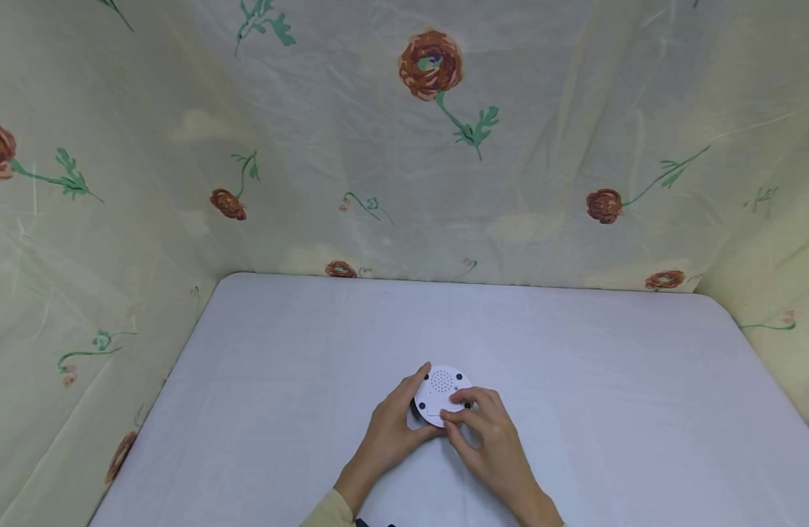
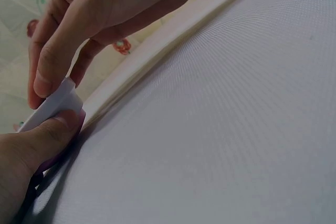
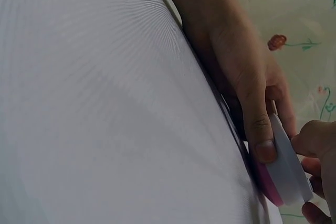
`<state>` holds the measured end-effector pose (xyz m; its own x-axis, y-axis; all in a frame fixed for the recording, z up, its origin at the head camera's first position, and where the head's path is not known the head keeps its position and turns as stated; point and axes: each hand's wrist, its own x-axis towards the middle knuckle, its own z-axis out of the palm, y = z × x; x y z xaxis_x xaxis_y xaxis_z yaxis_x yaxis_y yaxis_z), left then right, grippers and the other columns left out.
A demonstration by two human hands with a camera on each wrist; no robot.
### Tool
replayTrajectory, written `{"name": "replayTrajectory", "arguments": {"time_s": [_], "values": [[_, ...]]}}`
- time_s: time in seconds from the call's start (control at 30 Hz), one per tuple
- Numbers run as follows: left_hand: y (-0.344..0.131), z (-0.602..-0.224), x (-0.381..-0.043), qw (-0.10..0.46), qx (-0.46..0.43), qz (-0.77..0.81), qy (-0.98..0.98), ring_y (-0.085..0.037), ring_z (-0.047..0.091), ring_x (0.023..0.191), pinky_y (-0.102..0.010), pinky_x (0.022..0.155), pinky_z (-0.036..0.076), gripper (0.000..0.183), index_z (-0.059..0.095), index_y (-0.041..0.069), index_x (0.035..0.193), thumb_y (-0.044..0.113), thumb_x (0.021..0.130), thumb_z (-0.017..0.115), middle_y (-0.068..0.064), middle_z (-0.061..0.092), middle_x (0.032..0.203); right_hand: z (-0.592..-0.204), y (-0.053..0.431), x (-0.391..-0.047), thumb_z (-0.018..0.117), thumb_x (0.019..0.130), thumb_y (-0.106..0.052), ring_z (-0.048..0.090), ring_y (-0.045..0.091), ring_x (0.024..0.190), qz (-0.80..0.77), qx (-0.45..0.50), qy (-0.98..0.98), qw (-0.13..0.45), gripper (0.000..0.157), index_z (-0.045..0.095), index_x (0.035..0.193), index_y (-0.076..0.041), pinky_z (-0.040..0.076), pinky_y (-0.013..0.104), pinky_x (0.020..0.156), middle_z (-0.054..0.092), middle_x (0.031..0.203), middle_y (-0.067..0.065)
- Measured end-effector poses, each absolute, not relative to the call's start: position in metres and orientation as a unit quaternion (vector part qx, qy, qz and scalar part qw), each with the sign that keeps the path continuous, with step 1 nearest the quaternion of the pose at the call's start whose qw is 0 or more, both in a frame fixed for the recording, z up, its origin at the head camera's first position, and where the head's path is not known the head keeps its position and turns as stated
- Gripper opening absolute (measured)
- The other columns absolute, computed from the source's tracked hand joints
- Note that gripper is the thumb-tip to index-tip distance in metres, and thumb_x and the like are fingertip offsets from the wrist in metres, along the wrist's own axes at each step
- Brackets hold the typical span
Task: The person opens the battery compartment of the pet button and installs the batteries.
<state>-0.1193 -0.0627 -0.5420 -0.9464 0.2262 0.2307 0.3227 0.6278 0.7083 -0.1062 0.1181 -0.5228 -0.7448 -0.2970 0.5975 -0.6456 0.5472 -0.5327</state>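
Observation:
A round white device (image 1: pixel 435 401) is tilted up, its flat face showing a cluster of small speaker holes, dark round feet and the outline of a small cover near the lower rim. Its other side has a pink-purple edge (image 3: pixel 269 184). My left hand (image 1: pixel 396 424) grips it by the rim from the left, thumb (image 2: pixel 58 129) along the near edge. The bent fingers of my right hand (image 1: pixel 493 439) lie over the face, with thumb and index finger pinching at the lower rim by the cover outline. These fingertips partly hide the cover.
A white cloth covers the table (image 1: pixel 279 351), whose rounded far corners are in view. Pale curtains (image 1: pixel 509 146) with red-brown flowers and green stems stand along the back and both sides.

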Motion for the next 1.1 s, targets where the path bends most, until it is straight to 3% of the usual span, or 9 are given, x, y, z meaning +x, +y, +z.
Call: {"name": "replayTrajectory", "arguments": {"time_s": [0.23, 0.4, 0.67, 0.8, 0.93, 1.1], "values": [[-0.062, -0.543, -0.119, 0.067, -0.153, -0.397, -0.903, -0.017, 0.046, 0.132, -0.037, 0.106, 0.043, 0.099, 0.027, 0.022, 0.150, 0.043, 0.069, 0.080, 0.002, 0.048, 0.143, -0.526, 0.120, -0.108, 0.075, 0.073, -0.005, 0.050, 0.018, 0.107, 0.401, 0.291, -0.835, 0.238, 0.020, 0.073, 0.089, -0.016, 0.031, 0.013, 0.104, 0.061, 0.108, 0.002], [-0.061, -0.544, -0.118, 0.074, -0.151, -0.403, -0.900, -0.017, 0.047, 0.131, -0.038, 0.105, 0.044, 0.098, 0.028, 0.022, 0.149, 0.048, 0.069, 0.078, 0.001, 0.049, 0.141, -0.529, 0.128, -0.114, 0.072, 0.079, -0.006, 0.047, 0.023, 0.114, 0.438, 0.311, -0.808, 0.242, 0.030, 0.068, 0.108, -0.014, 0.031, 0.015, 0.106, 0.058, 0.116, 0.010], [-0.062, -0.543, -0.118, 0.082, -0.145, -0.436, -0.885, -0.015, 0.049, 0.126, -0.039, 0.104, 0.045, 0.095, 0.033, 0.021, 0.147, 0.046, 0.069, 0.080, 0.002, 0.052, 0.136, -0.534, 0.145, -0.123, 0.075, 0.071, 0.000, 0.044, 0.019, 0.125, 0.468, 0.295, -0.803, 0.219, 0.063, 0.052, 0.130, -0.003, 0.032, 0.013, 0.107, 0.051, 0.128, 0.018], [-0.061, -0.542, -0.118, 0.085, -0.136, -0.451, -0.878, -0.014, 0.049, 0.122, -0.040, 0.101, 0.046, 0.088, 0.036, 0.021, 0.146, 0.052, 0.072, 0.075, 0.003, 0.053, 0.135, -0.537, 0.147, -0.124, 0.081, 0.067, -0.004, 0.040, 0.020, 0.131, 0.472, 0.316, -0.801, 0.190, 0.076, 0.047, 0.134, 0.001, 0.028, 0.013, 0.110, 0.045, 0.135, 0.020], [-0.062, -0.541, -0.118, 0.086, -0.133, -0.455, -0.876, -0.013, 0.048, 0.117, -0.039, 0.097, 0.047, 0.081, 0.039, 0.023, 0.144, 0.057, 0.077, 0.069, 0.003, 0.055, 0.131, -0.537, 0.145, -0.123, 0.083, 0.067, -0.011, 0.037, 0.021, 0.135, 0.455, 0.334, -0.806, 0.177, 0.079, 0.045, 0.136, -0.001, 0.023, 0.016, 0.115, 0.043, 0.140, 0.019], [-0.062, -0.539, -0.115, 0.073, -0.123, -0.465, -0.873, -0.009, 0.048, 0.111, -0.038, 0.095, 0.048, 0.073, 0.042, 0.027, 0.141, 0.056, 0.079, 0.067, 0.003, 0.057, 0.125, -0.536, 0.141, -0.120, 0.081, 0.069, -0.008, 0.039, 0.020, 0.134, 0.436, 0.348, -0.809, 0.183, 0.076, 0.046, 0.136, -0.003, 0.023, 0.017, 0.115, 0.046, 0.139, 0.016]]}}
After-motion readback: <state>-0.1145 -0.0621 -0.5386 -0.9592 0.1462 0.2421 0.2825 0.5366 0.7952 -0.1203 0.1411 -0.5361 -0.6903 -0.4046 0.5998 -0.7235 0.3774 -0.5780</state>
